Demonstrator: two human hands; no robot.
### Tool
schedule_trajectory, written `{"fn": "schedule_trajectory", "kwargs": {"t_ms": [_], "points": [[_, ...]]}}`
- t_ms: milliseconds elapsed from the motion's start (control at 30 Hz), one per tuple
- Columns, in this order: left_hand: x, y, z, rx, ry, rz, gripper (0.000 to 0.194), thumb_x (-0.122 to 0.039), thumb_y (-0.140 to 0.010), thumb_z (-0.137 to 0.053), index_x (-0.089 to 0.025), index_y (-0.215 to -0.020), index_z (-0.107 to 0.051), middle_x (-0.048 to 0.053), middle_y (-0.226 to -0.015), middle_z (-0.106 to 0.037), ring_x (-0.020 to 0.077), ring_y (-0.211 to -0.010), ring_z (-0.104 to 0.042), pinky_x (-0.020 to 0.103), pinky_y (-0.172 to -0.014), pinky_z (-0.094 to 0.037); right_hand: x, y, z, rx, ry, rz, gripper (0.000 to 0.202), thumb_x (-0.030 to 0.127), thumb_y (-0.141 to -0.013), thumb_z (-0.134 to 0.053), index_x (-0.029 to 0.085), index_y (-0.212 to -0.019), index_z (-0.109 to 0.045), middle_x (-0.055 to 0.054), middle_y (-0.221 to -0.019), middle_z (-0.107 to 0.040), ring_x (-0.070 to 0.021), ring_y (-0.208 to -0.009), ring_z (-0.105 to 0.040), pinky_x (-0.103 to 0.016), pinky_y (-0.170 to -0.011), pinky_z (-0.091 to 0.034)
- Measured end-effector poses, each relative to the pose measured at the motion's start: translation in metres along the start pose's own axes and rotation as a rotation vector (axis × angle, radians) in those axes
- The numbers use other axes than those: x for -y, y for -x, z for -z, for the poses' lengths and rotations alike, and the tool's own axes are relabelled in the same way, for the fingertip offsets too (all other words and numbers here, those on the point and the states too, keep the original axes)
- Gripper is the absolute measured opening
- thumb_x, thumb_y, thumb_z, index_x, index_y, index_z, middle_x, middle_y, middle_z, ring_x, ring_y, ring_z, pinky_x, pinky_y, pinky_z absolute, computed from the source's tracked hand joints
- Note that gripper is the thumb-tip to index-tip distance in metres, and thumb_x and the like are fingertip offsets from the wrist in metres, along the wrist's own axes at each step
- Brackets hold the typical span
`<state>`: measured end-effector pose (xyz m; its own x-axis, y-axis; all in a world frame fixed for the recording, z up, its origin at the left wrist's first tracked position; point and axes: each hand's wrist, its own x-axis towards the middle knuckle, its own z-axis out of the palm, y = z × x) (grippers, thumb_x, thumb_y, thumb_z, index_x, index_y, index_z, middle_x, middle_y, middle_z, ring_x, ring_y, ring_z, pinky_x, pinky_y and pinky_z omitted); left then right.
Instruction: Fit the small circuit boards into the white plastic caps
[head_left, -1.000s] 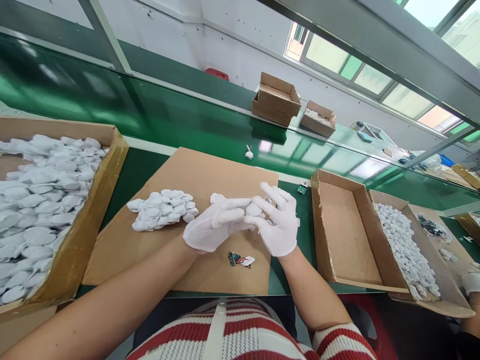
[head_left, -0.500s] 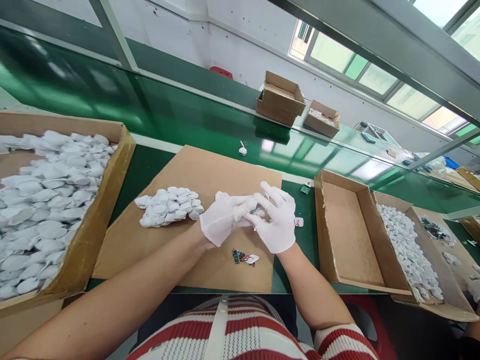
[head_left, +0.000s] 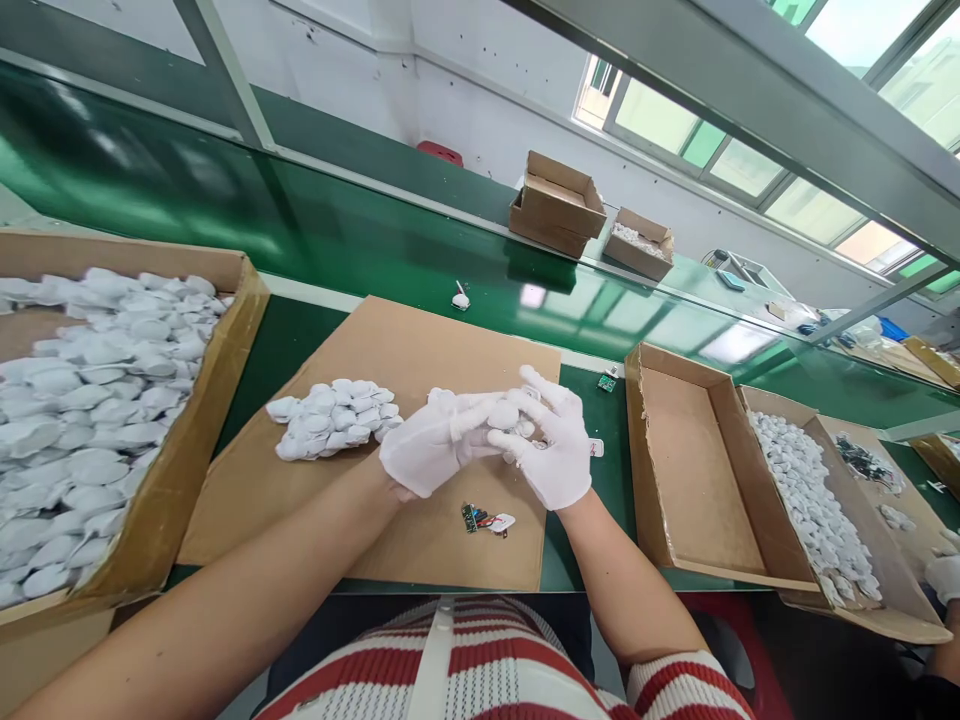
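Both of my hands wear white gloves and meet over the right part of a cardboard sheet [head_left: 450, 340]. My left hand [head_left: 431, 440] pinches a small rounded white piece [head_left: 504, 415] at its fingertips. My right hand [head_left: 553, 440] curls around the same piece from the other side, thumb and fingers closed on it; part of it is hidden by the fingers. Left of them lies a pile of similar white pieces [head_left: 337, 415]. Below the hands rests a small green circuit board [head_left: 472, 517] with wires and a white oval part [head_left: 501, 522].
A large carton [head_left: 251, 310] of white pieces stands at left. To the right are a cardboard tray [head_left: 697, 440] and a carton of smaller white pieces [head_left: 814, 500]. Behind runs a green belt [head_left: 375, 250] carrying a white piece [head_left: 460, 298]. A co-worker's gloved hand [head_left: 943, 575] shows far right.
The rounded white piece between my hands now shows its face more plainly as my fingers shift. The white piece on the green belt has moved left. My view has shifted slightly.
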<state>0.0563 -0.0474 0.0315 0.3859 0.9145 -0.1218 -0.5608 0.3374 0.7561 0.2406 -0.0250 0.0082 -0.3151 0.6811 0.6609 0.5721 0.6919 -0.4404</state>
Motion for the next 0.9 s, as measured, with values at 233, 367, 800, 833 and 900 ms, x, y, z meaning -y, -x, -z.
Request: {"fn": "schedule_trajectory", "kwargs": {"t_ms": [233, 367, 800, 833, 900], "points": [[0.007, -0.008, -0.003, -0.303, -0.075, -0.068, 0.036, -0.030, -0.068, -0.096, -0.016, -0.095, -0.078, 0.005, -0.093, -0.073, 0.0160, -0.086, -0.066, 0.025, -0.076, -0.055, 0.005, 0.007, -0.012, -0.205, -0.059, -0.015, 0.051, 0.046, -0.083, -0.087, 0.027, -0.128, -0.074, -0.007, -0.103, -0.077, -0.0202, -0.089, -0.073, -0.034, -0.081, -0.061], [0.010, -0.007, -0.005, -0.273, -0.060, -0.069, 0.037, -0.041, -0.067, -0.096, -0.015, -0.084, -0.077, 0.003, -0.083, -0.070, 0.0140, -0.080, -0.064, 0.025, -0.076, -0.057, 0.010, 0.009, -0.014, -0.215, -0.148, -0.086, 0.029, 0.038, -0.089, -0.083, 0.026, -0.116, -0.079, -0.003, -0.088, -0.076, -0.0155, -0.078, -0.072, -0.029, -0.073, -0.061], [0.006, -0.007, -0.006, -0.128, -0.194, -0.051, 0.042, -0.050, -0.075, -0.088, -0.013, -0.074, -0.067, 0.001, -0.072, -0.055, 0.0118, -0.067, -0.051, 0.024, -0.064, -0.048, 0.001, -0.003, -0.009, 0.039, -0.157, -0.006, 0.021, 0.045, -0.089, -0.081, 0.025, -0.095, -0.082, -0.001, -0.068, -0.070, -0.0139, -0.062, -0.063, -0.028, -0.064, -0.052], [0.005, -0.007, -0.006, -0.079, -0.190, -0.047, 0.040, -0.048, -0.080, -0.084, -0.014, -0.074, -0.066, 0.000, -0.073, -0.052, 0.0111, -0.066, -0.048, 0.024, -0.062, -0.046, -0.002, -0.005, -0.008, 0.000, -0.121, 0.008, 0.031, 0.050, -0.085, -0.084, 0.024, -0.102, -0.082, -0.003, -0.077, -0.073, -0.0159, -0.069, -0.066, -0.029, -0.069, -0.055], [0.003, -0.007, -0.007, -0.010, -0.171, -0.051, 0.035, -0.046, -0.087, -0.078, -0.014, -0.079, -0.065, 0.000, -0.074, -0.048, 0.0109, -0.065, -0.044, 0.025, -0.061, -0.044, -0.008, -0.007, -0.008, -0.031, -0.033, 0.016, 0.054, 0.056, -0.077, -0.089, 0.024, -0.119, -0.079, -0.010, -0.102, -0.076, -0.0219, -0.089, -0.072, -0.034, -0.081, -0.058]]}}
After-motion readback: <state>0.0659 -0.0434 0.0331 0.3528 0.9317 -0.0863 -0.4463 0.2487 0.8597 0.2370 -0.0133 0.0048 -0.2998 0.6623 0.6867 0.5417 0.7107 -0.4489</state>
